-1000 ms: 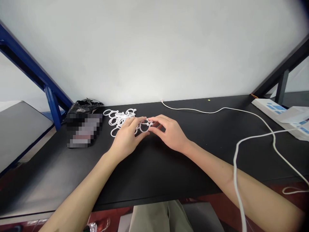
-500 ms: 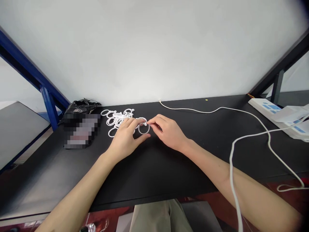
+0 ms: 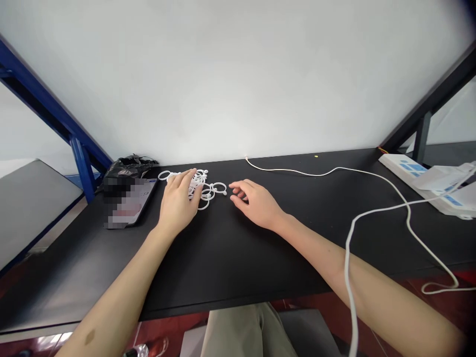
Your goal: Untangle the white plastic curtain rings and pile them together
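A heap of white plastic rings (image 3: pixel 205 188) lies on the black table (image 3: pixel 238 258) near its back edge. My left hand (image 3: pixel 179 204) rests flat on the left part of the heap, fingers spread over the rings. My right hand (image 3: pixel 253 202) lies on the table just right of the heap, fingers loosely apart and holding nothing. One ring (image 3: pixel 219 188) sits at the heap's right edge, between the two hands.
A phone (image 3: pixel 128 203) and a crumpled black bag (image 3: pixel 128 165) lie left of the rings. A white cable (image 3: pixel 357 208) runs across the table and over my right forearm. A white power strip (image 3: pixel 420 179) and papers sit at far right. Blue frame bars stand at left.
Both hands let go of the single ring. My left hand moved back and left onto the heap; my right hand drew slightly away from the ring.
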{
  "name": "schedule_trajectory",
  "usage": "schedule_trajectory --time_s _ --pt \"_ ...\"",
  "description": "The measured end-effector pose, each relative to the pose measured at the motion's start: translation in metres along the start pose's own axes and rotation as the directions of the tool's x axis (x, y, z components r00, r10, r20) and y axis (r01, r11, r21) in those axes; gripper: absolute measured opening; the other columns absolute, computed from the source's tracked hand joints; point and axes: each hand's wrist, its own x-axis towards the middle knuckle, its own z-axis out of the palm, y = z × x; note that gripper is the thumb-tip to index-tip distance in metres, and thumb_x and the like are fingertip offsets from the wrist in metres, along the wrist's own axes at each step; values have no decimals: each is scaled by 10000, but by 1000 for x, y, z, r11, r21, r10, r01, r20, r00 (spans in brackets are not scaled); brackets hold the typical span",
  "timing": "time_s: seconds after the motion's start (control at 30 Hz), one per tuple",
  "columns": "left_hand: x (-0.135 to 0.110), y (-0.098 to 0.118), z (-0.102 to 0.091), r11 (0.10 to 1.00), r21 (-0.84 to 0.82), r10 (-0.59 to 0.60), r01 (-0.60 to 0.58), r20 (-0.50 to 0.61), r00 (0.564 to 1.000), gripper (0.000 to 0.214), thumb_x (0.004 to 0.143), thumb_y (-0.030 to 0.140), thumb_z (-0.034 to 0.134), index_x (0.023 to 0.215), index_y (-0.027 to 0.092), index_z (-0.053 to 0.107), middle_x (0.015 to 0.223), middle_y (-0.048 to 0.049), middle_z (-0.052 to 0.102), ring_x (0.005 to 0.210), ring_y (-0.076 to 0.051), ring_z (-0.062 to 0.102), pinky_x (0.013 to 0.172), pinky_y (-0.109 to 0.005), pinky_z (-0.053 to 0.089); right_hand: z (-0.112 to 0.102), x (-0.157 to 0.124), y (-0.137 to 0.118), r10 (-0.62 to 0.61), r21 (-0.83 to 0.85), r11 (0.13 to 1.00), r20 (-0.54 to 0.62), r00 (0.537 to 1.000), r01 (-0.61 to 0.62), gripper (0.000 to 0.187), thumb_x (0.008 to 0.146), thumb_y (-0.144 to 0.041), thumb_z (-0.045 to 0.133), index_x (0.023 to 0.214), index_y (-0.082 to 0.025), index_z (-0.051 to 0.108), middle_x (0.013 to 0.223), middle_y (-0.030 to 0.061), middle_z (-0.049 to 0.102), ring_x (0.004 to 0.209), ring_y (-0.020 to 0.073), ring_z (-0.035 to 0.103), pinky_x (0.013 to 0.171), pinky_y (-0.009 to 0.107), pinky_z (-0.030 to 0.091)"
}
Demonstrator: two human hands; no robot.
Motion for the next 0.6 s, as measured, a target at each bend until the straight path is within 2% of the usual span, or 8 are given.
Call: schedule_trajectory --time_s 0.1,0.2,0.3,0.47,0.6 --pt "1 -17 9 998 34 -50 47 108 993 525 982 373 367 1369 47 507 1419 -213 522 1346 -321 436 1138 -482 332 3 0 0 -18 -4 1000 42 999 18 219 922 -270 538 1112 -218 633 1028 39 661 940 171 634 836 345 531" --pt "1 -23 17 994 33 -107 102 217 970 584 989 431 338 1429 64 445 1475 -210 467 1429 -338 333 1157 -524 288 4 0 0 -34 -2 999 64 997 35 215 923 -264 537 1103 -206 639 1017 44 664 955 180 632 850 354 519" --pt "0 -20 19 992 53 -124 114 276 953 623 988 494 326 1493 132 372 1523 -191 408 1469 -373 233 1141 -592 263 3 1 0 -30 -4 1000 69 997 30 212 923 -256 535 1097 -197 641 1005 47 665 948 185 631 855 360 511" --pt "0 -9 14 989 99 -140 113 347 927 690 950 619 348 1539 264 287 1562 -149 358 1479 -429 153 1110 -684 207 3 2 0 -26 1 1000 83 996 26 215 920 -247 540 1097 -185 645 999 52 666 932 184 630 854 360 505" --pt "-1 -5 12 990 106 -124 91 379 917 722 942 653 322 1552 275 240 1592 -109 308 1486 -429 109 1128 -688 142 3 2 -2 -36 11 999 95 995 35 216 914 -233 543 1095 -171 644 987 57 672 918 184 633 857 363 503"
